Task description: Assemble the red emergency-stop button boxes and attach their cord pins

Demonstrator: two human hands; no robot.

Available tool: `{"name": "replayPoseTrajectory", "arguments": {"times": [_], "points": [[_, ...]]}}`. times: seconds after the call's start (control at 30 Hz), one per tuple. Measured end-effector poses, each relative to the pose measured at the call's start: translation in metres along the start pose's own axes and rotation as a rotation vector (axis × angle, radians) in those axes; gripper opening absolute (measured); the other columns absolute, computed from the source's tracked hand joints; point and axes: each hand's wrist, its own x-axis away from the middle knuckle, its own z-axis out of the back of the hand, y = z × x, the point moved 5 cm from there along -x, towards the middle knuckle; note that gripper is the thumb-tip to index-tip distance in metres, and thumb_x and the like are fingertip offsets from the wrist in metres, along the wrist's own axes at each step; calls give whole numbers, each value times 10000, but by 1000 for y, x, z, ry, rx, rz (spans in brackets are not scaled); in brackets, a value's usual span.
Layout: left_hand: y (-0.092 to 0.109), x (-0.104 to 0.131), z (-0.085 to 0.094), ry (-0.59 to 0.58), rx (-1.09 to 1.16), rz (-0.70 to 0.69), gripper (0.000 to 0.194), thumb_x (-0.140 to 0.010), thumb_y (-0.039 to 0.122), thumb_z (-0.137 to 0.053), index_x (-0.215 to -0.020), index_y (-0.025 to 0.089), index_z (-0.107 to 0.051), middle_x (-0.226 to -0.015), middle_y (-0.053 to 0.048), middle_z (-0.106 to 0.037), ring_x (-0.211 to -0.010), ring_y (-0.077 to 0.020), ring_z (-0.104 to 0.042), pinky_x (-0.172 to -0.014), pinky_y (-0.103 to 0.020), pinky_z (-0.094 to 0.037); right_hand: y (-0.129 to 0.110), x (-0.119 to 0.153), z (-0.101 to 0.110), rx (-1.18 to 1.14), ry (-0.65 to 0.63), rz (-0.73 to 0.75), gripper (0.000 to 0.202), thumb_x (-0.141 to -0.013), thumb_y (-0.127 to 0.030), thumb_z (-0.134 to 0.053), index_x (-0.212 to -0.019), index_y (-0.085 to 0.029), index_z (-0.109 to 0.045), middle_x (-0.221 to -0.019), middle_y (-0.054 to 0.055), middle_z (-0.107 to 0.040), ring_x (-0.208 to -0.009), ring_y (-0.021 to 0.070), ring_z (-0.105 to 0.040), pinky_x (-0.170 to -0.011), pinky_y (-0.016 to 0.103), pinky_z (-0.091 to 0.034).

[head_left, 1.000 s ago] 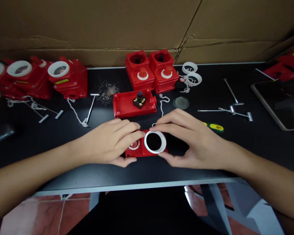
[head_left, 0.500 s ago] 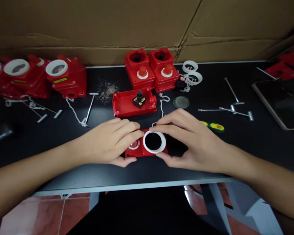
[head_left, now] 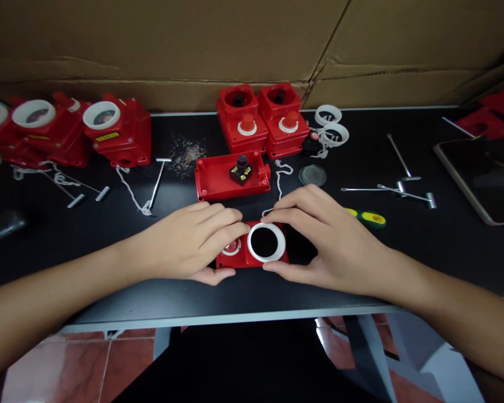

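Observation:
Near the table's front edge lies a red housing cover [head_left: 239, 259] with a round red part in a white ring at its left end. My left hand [head_left: 204, 242] grips this left end, fingers over the far side and thumb at the near edge. A white ring [head_left: 281, 254] sits at the right end, with a dark opening inside it. My right hand [head_left: 319, 240] pinches that ring between thumb and fingers. Just beyond is an open red box [head_left: 208, 190] holding a black switch block [head_left: 241, 171]. A white cord [head_left: 279, 182] lies between box and right hand.
Red assembled units [head_left: 124, 140] stand at back left, two red housings [head_left: 243, 134] at back centre. White rings [head_left: 336, 134], a clear disc [head_left: 312, 175], small metal hammers [head_left: 403, 187], a yellow-green handle [head_left: 372, 219] and a tablet [head_left: 479, 173] lie rightward. Debris [head_left: 187, 155] lies at back left.
The view has shifted slightly. My right thumb and fingers have slid a little leftward around the white ring; my left hand keeps its grip on the cover.

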Motion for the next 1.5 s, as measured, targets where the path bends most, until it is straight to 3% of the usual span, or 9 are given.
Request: {"name": "replayPoseTrajectory", "arguments": {"times": [0.1,0.27,0.57,0.73,1.4,1.5], "points": [[0,1,0,7,-4,-1,491,-1184,516,-603,-1476,124,-556,-1296,-219,-787,-1029,-339,-789,-848,-447,-615,-2,-1,0,-33,-26,24,564,-1035,-525,-805,-1415,-127,-678,-1327,120,-735,-1200,156,-667,-1008,326,-623],[-1,3,-2,-35,-22,18,478,-1176,525,-605,-1469,150,-572,-1287,-193,-785,-1033,-327,-782,-869,-443,-613,-3,-2,2,-83,-22,58,418,-1016,-369,-816,-1362,-162,-703,-1316,86,-751,-1138,125,-663,-981,293,-601],[0,2,-1,-11,17,14,507,-1120,474,-716,-1460,126,-573,-1301,-215,-775,-1050,-352,-789,-869,-455,-611,-5,-3,5,-56,-4,62,433,-1013,-365,-808,-1388,-178,-700,-1318,107,-762,-1122,135,-677,-963,307,-616],[-1,2,-1,-16,9,20,477,-1154,482,-649,-1471,136,-560,-1295,-205,-784,-1017,-338,-786,-858,-453,-618,-4,-2,3,-63,-13,53,426,-1002,-370,-826,-1364,-183,-702,-1304,95,-762,-1111,136,-678,-958,310,-613],[-1,2,-2,-34,29,26,515,-1119,470,-717,-1491,145,-571,-1334,-215,-788,-1106,-362,-803,-894,-459,-626,-1,-2,4,-74,-12,51,439,-985,-398,-871,-1322,-189,-685,-1313,99,-783,-1151,156,-729,-978,336,-638],[0,0,0,-18,1,5,460,-1161,466,-642,-1454,121,-561,-1288,-220,-797,-1059,-353,-800,-863,-455,-628,-2,-2,4,-58,-13,54,434,-989,-399,-868,-1318,-182,-685,-1308,97,-783,-1155,155,-723,-984,336,-638]]}}
